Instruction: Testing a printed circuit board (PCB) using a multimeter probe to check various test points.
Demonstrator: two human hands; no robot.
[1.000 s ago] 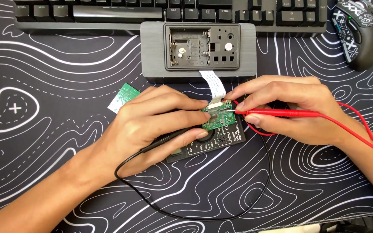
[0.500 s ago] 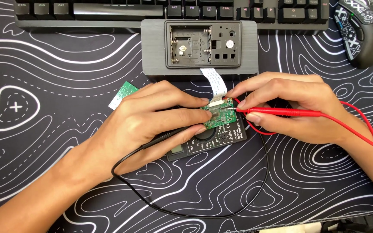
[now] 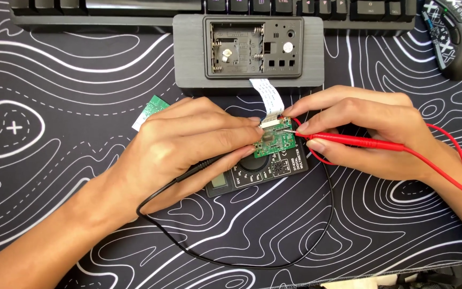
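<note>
My right hand (image 3: pixel 370 131) fingers are pinching the red probe (image 3: pixel 354 141) and my left hand (image 3: pixel 188 150) fingers the black probe (image 3: pixel 191 170) on the small green board (image 3: pixel 275 140), where a slipping tip could be bridging neighbouring pads.

A small green circuit board (image 3: pixel 275 140) sits at the centre of the frame, lying tilted on top of a black multimeter (image 3: pixel 258 171) whose body slants from lower left to upper right just below it. A white flat ribbon cable (image 3: pixel 267 96) runs up from the board's top edge to the grey housing above. A red probe (image 3: pixel 348 140) lies nearly level from the right, its metal tip touching the board's right edge. A black probe (image 3: pixel 199 167) and its lead curve down and loop across the lower middle of the frame.
</note>
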